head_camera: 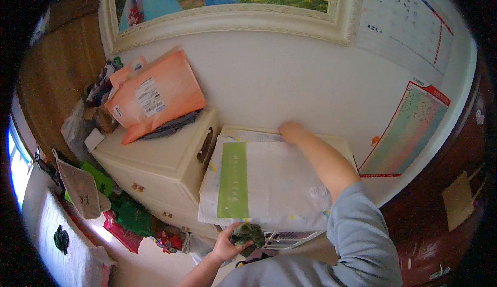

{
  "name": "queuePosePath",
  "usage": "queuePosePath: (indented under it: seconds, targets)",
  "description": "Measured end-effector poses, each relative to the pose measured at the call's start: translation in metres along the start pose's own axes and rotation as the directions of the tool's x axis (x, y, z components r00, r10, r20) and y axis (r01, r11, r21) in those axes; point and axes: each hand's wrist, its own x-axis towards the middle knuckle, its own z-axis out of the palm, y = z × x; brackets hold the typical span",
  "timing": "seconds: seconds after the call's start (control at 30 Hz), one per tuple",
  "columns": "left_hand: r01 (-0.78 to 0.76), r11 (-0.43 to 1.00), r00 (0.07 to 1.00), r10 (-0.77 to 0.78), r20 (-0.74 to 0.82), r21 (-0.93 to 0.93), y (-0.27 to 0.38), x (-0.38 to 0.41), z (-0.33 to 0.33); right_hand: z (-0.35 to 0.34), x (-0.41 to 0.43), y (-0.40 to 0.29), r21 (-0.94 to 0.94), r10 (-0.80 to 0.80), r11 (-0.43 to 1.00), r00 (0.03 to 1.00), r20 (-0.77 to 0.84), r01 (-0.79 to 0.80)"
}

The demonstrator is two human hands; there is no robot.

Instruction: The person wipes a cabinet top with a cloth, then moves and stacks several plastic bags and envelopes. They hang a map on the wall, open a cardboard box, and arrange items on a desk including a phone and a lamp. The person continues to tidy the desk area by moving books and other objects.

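Observation:
My left hand grips a crumpled dark green cloth in front of a low cream cabinet. A white cover with a green band bearing writing lies over the cabinet's top. My right arm reaches across this cover, and my right hand is at the cabinet's rear edge, close against the wall. Its fingers are bent down and mostly hidden, so what they hold or touch does not show. Below the cover's front edge, part of a white-framed front is visible.
A cream drawer chest adjoins on the left, with an orange mailing bag over dark fabric. Several bags, including a red one, stand below it. A framed picture and calendar sheets hang on the wall. Dark red wood borders the right.

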Motion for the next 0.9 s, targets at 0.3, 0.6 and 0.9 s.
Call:
queuePosePath:
  seconds: [0.3,0.6,0.9]
  targets:
    - [0.080,0.990,0.997,-0.078,0.022,-0.113,0.008,-0.001,-0.005,-0.014,-0.002,0.023,0.349,-0.159,0.934,0.961,0.225,0.073]
    - [0.049,0.999,0.999,-0.049,-0.003,0.022,0.005,0.002,0.000,-0.048,-0.025,-0.022,0.518,-0.249,0.834,0.967,0.043,0.192]
    - [0.103,0.993,0.994,-0.100,-0.048,0.062,-0.020,0.006,-0.001,-0.032,-0.011,-0.059,0.153,-0.321,0.928,0.937,-0.138,0.340]
